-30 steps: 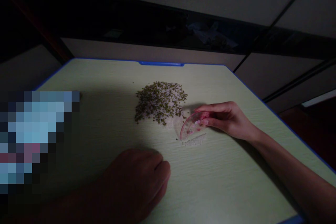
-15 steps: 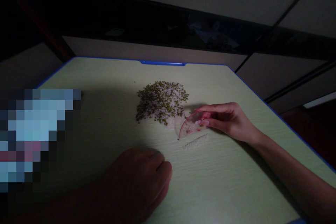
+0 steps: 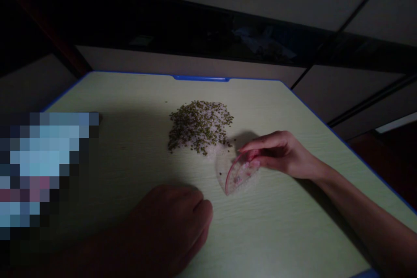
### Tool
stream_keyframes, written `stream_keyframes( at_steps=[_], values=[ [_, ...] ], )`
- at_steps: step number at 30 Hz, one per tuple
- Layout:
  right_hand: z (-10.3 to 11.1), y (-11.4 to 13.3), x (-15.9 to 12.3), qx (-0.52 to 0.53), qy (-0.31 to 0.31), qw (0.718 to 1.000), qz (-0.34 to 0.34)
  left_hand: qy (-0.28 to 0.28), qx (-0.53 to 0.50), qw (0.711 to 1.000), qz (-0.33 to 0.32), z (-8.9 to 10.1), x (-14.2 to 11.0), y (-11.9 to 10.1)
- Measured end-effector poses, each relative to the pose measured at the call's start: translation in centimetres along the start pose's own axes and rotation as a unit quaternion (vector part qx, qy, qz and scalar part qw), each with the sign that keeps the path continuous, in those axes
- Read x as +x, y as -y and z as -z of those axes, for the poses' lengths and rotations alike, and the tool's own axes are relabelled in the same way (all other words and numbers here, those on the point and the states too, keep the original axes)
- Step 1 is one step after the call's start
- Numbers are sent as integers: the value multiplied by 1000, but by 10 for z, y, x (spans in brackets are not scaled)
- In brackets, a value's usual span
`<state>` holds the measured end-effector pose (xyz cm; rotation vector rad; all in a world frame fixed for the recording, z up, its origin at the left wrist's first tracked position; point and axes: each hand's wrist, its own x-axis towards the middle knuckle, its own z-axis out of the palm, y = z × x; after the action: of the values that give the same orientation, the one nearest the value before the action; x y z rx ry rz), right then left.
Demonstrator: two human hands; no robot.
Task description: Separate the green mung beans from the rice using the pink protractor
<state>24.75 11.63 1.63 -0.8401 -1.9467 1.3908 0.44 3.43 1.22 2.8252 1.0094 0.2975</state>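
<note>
My right hand [image 3: 282,154] pinches a small clear cup with a pink rim [image 3: 237,173], tipped on its side and touching the pale green table [image 3: 276,226]. White grains lie in and under the cup. A pile of green beans mixed with white grains [image 3: 199,127] lies just beyond it, up and to the left. In shadow near the table's front, my left hand [image 3: 169,226] rests as a loose fist; nothing shows in it.
The table has a blue edge [image 3: 200,78] and drops off at the right. A blurred bluish patch [image 3: 45,169] covers the left side. Dark floor and wall panels lie behind the table.
My right hand has drawn the tipped cup toward me over the short line of white grains. The left hand and the bean pile have stayed put.
</note>
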Motion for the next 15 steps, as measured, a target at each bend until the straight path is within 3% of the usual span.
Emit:
stream_keyframes(
  at_steps=[7, 15],
  values=[
    [2, 1, -2, 8, 32, 999, -24, -4, 5, 1000, -6, 1, -3, 0],
    [-13, -2, 0, 49, -59, 997, -29, -2, 8, 1000, -4, 2, 2, 1]
  ],
)
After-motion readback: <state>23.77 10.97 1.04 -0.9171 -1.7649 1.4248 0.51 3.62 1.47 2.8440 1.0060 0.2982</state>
